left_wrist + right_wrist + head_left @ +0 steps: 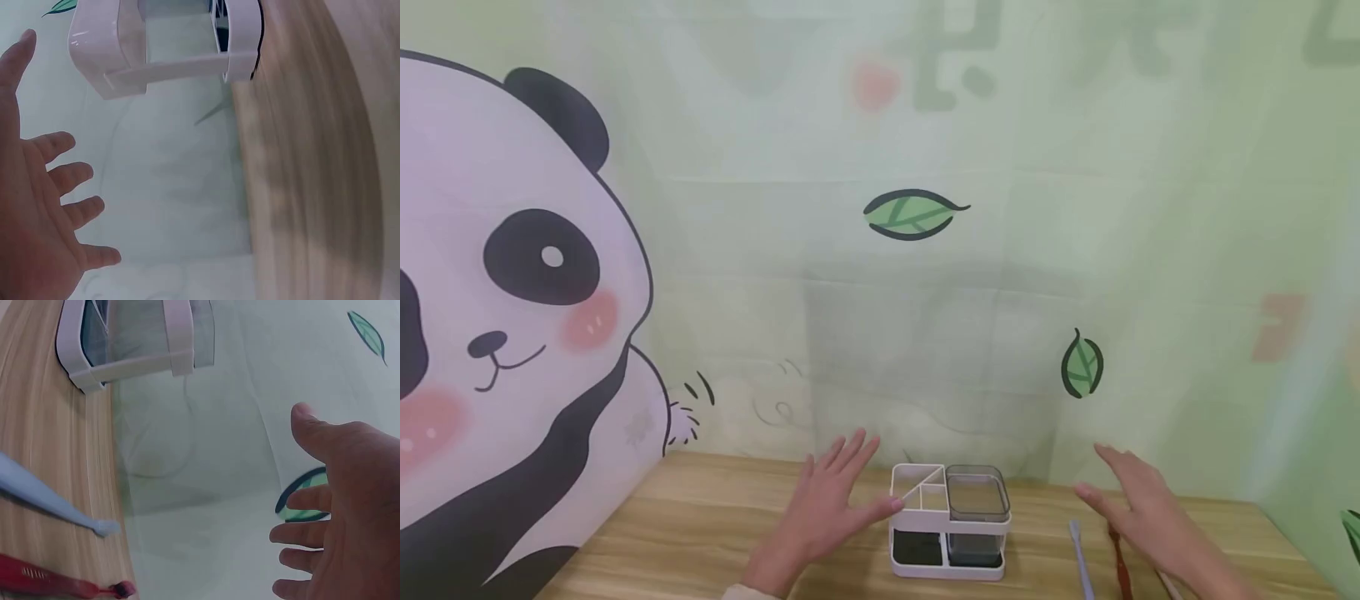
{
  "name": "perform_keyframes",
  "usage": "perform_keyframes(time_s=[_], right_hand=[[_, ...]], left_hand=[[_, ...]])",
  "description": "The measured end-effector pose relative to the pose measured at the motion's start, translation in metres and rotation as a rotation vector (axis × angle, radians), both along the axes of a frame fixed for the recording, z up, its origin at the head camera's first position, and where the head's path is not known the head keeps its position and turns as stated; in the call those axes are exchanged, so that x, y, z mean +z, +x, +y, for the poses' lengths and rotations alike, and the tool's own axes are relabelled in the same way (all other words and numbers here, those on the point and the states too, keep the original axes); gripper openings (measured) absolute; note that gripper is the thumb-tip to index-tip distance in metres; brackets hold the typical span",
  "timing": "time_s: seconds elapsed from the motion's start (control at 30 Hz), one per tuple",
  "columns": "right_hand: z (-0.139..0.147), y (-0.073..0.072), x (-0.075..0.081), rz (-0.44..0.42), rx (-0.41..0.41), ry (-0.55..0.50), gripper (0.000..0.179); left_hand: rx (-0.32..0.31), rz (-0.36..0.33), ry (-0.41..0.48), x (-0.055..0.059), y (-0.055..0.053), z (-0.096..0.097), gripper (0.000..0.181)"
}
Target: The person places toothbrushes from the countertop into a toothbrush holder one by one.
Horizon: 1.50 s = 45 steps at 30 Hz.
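A white toothbrush holder (916,522) with divided compartments stands on the wooden table, a clear grey cup (977,493) set in its right half. To its left my left hand (827,504) is spread, thumb tip near the holder's left edge; whether they touch I cannot tell. In the left wrist view that palm (34,219) holds nothing. My right hand (1153,517) hovers with fingers extended above the toothbrushes at the right, also holding nothing. A pale blue toothbrush (1082,558) and a dark red toothbrush (1121,567) lie there. A third slim handle (1168,585) is partly hidden by that hand.
Behind the wooden table (700,517) hangs a pale green cloth (737,225) printed with leaves and a large panda (550,350). The cloth meets the table's back edge just behind the holder.
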State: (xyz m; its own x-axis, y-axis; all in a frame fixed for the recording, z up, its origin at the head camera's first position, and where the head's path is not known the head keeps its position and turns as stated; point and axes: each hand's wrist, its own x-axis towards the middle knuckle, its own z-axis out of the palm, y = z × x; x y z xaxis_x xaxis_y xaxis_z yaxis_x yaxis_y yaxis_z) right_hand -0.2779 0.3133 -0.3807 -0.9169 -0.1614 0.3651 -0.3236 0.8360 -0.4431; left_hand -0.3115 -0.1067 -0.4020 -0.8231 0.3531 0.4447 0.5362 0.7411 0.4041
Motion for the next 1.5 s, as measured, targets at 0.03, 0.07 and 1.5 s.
perform_keyframes(time_s=[0.03, 0.07, 1.5], right_hand=[[0.002, 0.0, 0.0, -0.01, 0.003, -0.008, 0.076], [0.004, -0.001, 0.0, -0.02, 0.003, -0.016, 0.076], [0.08, -0.017, -0.052, -0.329, -0.172, -0.213, 0.044]], left_hand=[[-0.007, -0.003, 0.016, -0.001, -0.001, 0.001, 0.09], [-0.013, -0.005, 0.032, -0.003, -0.001, 0.001, 0.09], [-0.251, -0.268, 0.556, -0.028, -0.009, 0.028, 0.078]])
